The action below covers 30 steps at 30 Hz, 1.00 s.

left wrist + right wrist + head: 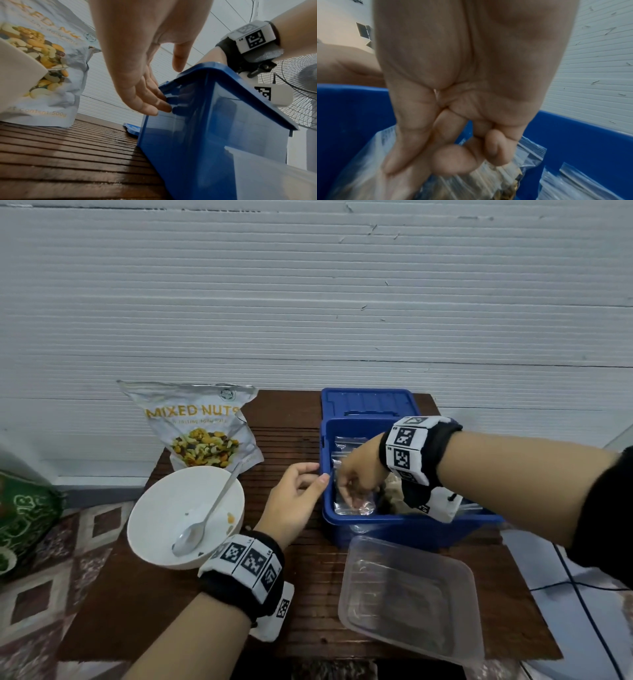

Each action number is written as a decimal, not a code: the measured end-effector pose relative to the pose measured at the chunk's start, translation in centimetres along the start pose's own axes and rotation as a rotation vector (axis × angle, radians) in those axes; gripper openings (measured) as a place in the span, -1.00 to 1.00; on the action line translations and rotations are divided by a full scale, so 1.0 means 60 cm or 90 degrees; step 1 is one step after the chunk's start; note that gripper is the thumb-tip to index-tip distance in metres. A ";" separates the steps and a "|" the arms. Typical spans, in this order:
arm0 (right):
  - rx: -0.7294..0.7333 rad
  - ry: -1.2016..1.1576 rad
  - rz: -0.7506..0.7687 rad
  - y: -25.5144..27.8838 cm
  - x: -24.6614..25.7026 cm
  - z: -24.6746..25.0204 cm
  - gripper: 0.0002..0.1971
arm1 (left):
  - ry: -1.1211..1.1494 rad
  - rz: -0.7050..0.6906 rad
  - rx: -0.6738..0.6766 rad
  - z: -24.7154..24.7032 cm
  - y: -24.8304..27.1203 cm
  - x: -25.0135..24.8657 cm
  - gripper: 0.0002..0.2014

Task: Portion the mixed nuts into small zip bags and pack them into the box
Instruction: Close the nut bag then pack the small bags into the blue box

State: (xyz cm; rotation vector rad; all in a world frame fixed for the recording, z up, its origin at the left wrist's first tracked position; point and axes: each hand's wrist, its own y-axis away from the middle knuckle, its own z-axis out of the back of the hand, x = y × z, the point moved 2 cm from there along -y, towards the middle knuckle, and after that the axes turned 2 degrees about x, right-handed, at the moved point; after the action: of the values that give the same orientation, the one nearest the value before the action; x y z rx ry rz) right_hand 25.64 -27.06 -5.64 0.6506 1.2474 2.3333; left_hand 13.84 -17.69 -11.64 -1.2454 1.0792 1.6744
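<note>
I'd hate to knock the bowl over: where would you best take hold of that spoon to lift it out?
Grip the spoon near the top of its handle, where it leans on the white bowl's far rim beside the nut bag. That end sticks up free, so probably pinch it from above; the scoop lies low against the bowl's bottom.

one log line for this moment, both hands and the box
left hand: steadying box rim | right hand: in box, gripping zip bag of nuts | bowl: nearly empty
</note>
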 end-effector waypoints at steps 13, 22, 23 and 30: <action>-0.360 -0.264 -0.016 0.148 -0.127 0.058 -0.88 | -0.220 -0.005 -0.064 0.036 -0.072 -0.091 -0.86; -0.579 -0.521 -0.152 0.176 -0.316 0.081 -0.74 | -0.300 0.058 0.063 0.012 -0.234 -0.205 -0.52; -0.571 -0.541 -0.158 0.167 -0.334 0.081 -0.72 | -0.291 0.082 0.066 0.008 -0.254 -0.204 -0.46; -0.509 -0.644 -0.201 0.056 -0.440 0.075 -0.61 | -0.327 0.204 0.081 -0.016 -0.381 -0.143 -0.34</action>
State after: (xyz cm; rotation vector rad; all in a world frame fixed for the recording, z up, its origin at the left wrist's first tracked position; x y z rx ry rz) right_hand 49.03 -40.54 -6.07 1.0162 -0.0494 1.6016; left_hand 37.18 -11.57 -7.57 -0.5274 1.0735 1.9825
